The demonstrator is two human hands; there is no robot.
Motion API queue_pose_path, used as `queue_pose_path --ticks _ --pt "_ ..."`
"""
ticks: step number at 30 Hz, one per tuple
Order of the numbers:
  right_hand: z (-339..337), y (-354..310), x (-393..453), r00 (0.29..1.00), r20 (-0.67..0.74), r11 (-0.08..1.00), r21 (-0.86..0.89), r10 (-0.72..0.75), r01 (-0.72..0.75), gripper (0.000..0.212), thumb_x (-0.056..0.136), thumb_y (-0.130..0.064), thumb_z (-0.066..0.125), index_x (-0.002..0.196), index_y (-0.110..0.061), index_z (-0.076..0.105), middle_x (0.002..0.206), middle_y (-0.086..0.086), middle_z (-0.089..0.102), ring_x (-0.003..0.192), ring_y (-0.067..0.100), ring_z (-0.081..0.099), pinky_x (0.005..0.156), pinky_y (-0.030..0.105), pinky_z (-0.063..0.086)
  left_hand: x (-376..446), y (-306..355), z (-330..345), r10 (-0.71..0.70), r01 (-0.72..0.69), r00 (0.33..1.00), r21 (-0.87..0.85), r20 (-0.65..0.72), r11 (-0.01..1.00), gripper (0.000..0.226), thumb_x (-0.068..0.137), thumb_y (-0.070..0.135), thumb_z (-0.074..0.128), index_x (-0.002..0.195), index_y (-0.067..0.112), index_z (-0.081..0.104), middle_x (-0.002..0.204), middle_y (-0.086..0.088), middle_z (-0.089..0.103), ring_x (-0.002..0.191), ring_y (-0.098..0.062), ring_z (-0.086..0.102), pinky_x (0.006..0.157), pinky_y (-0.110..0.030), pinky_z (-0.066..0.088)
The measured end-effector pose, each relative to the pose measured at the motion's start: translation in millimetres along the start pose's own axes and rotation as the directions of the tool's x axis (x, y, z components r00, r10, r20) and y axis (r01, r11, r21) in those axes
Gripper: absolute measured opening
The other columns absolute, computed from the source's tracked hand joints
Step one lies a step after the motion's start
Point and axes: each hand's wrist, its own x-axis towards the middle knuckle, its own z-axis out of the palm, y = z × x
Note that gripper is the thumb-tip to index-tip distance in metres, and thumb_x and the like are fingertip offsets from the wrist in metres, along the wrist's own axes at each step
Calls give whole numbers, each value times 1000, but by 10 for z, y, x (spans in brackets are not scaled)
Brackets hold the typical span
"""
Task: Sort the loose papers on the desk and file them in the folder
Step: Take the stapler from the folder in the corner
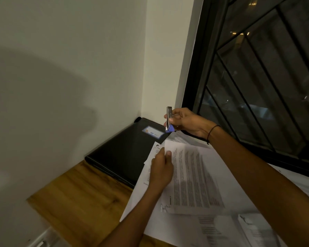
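Gripping stapler, right hand

The print on the top sheet at centre right is blurring into grey lines, too soft for reading. The papers toward the lower right are running off the bottom and right edges. The left hand is covering part of the sheet beneath it. The black folder at centre is lying partly under the papers, and its label is showing too small for reading. The right hand is hiding much of the small metal stapler.
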Motion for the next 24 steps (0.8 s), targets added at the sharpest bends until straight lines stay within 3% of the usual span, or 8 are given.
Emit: queue_pose_path --ticks 4,8,16,21,24 --pt "-16 -46 -161 998 -2 986 -157 58 -57 33 99 -10 66 130 -6 58 121 13 70 112 25 69 90 31 59 -45 30 -25 37 -37 999 -12 -10 999 28 110 37 37 103 23 60 93 -1 70 83 -14 71 79 -33 60" --pt "-19 3 -301 992 38 983 -142 118 -112 29 100 -8 63 129 -3 60 120 16 69 109 24 68 85 26 57 -47 43 -32 54 -54 999 -7 1 999 29 110 36 38 110 18 62 96 -2 72 82 -15 73 76 -33 63" --pt "10 43 -448 993 19 993 -41 113 -112 7 101 -5 58 107 -10 60 99 8 71 90 16 74 76 23 57 -47 21 15 65 -65 998 29 19 997 32 110 36 38 105 15 61 91 1 69 78 -11 69 68 -15 50" --pt "-21 73 -440 991 44 991 -42 127 -125 12 101 -6 59 113 -9 61 110 13 70 102 20 72 86 28 58 -38 26 23 47 -47 999 48 17 998 32 110 37 36 114 17 61 100 0 68 88 -12 68 81 -24 53" --pt "-15 108 -461 987 63 989 -18 150 -149 23 100 -4 60 123 -5 60 114 12 67 104 20 68 84 26 58 -51 51 17 44 -45 999 63 18 997 30 110 37 35 119 20 58 102 5 65 87 -8 64 81 -19 49"
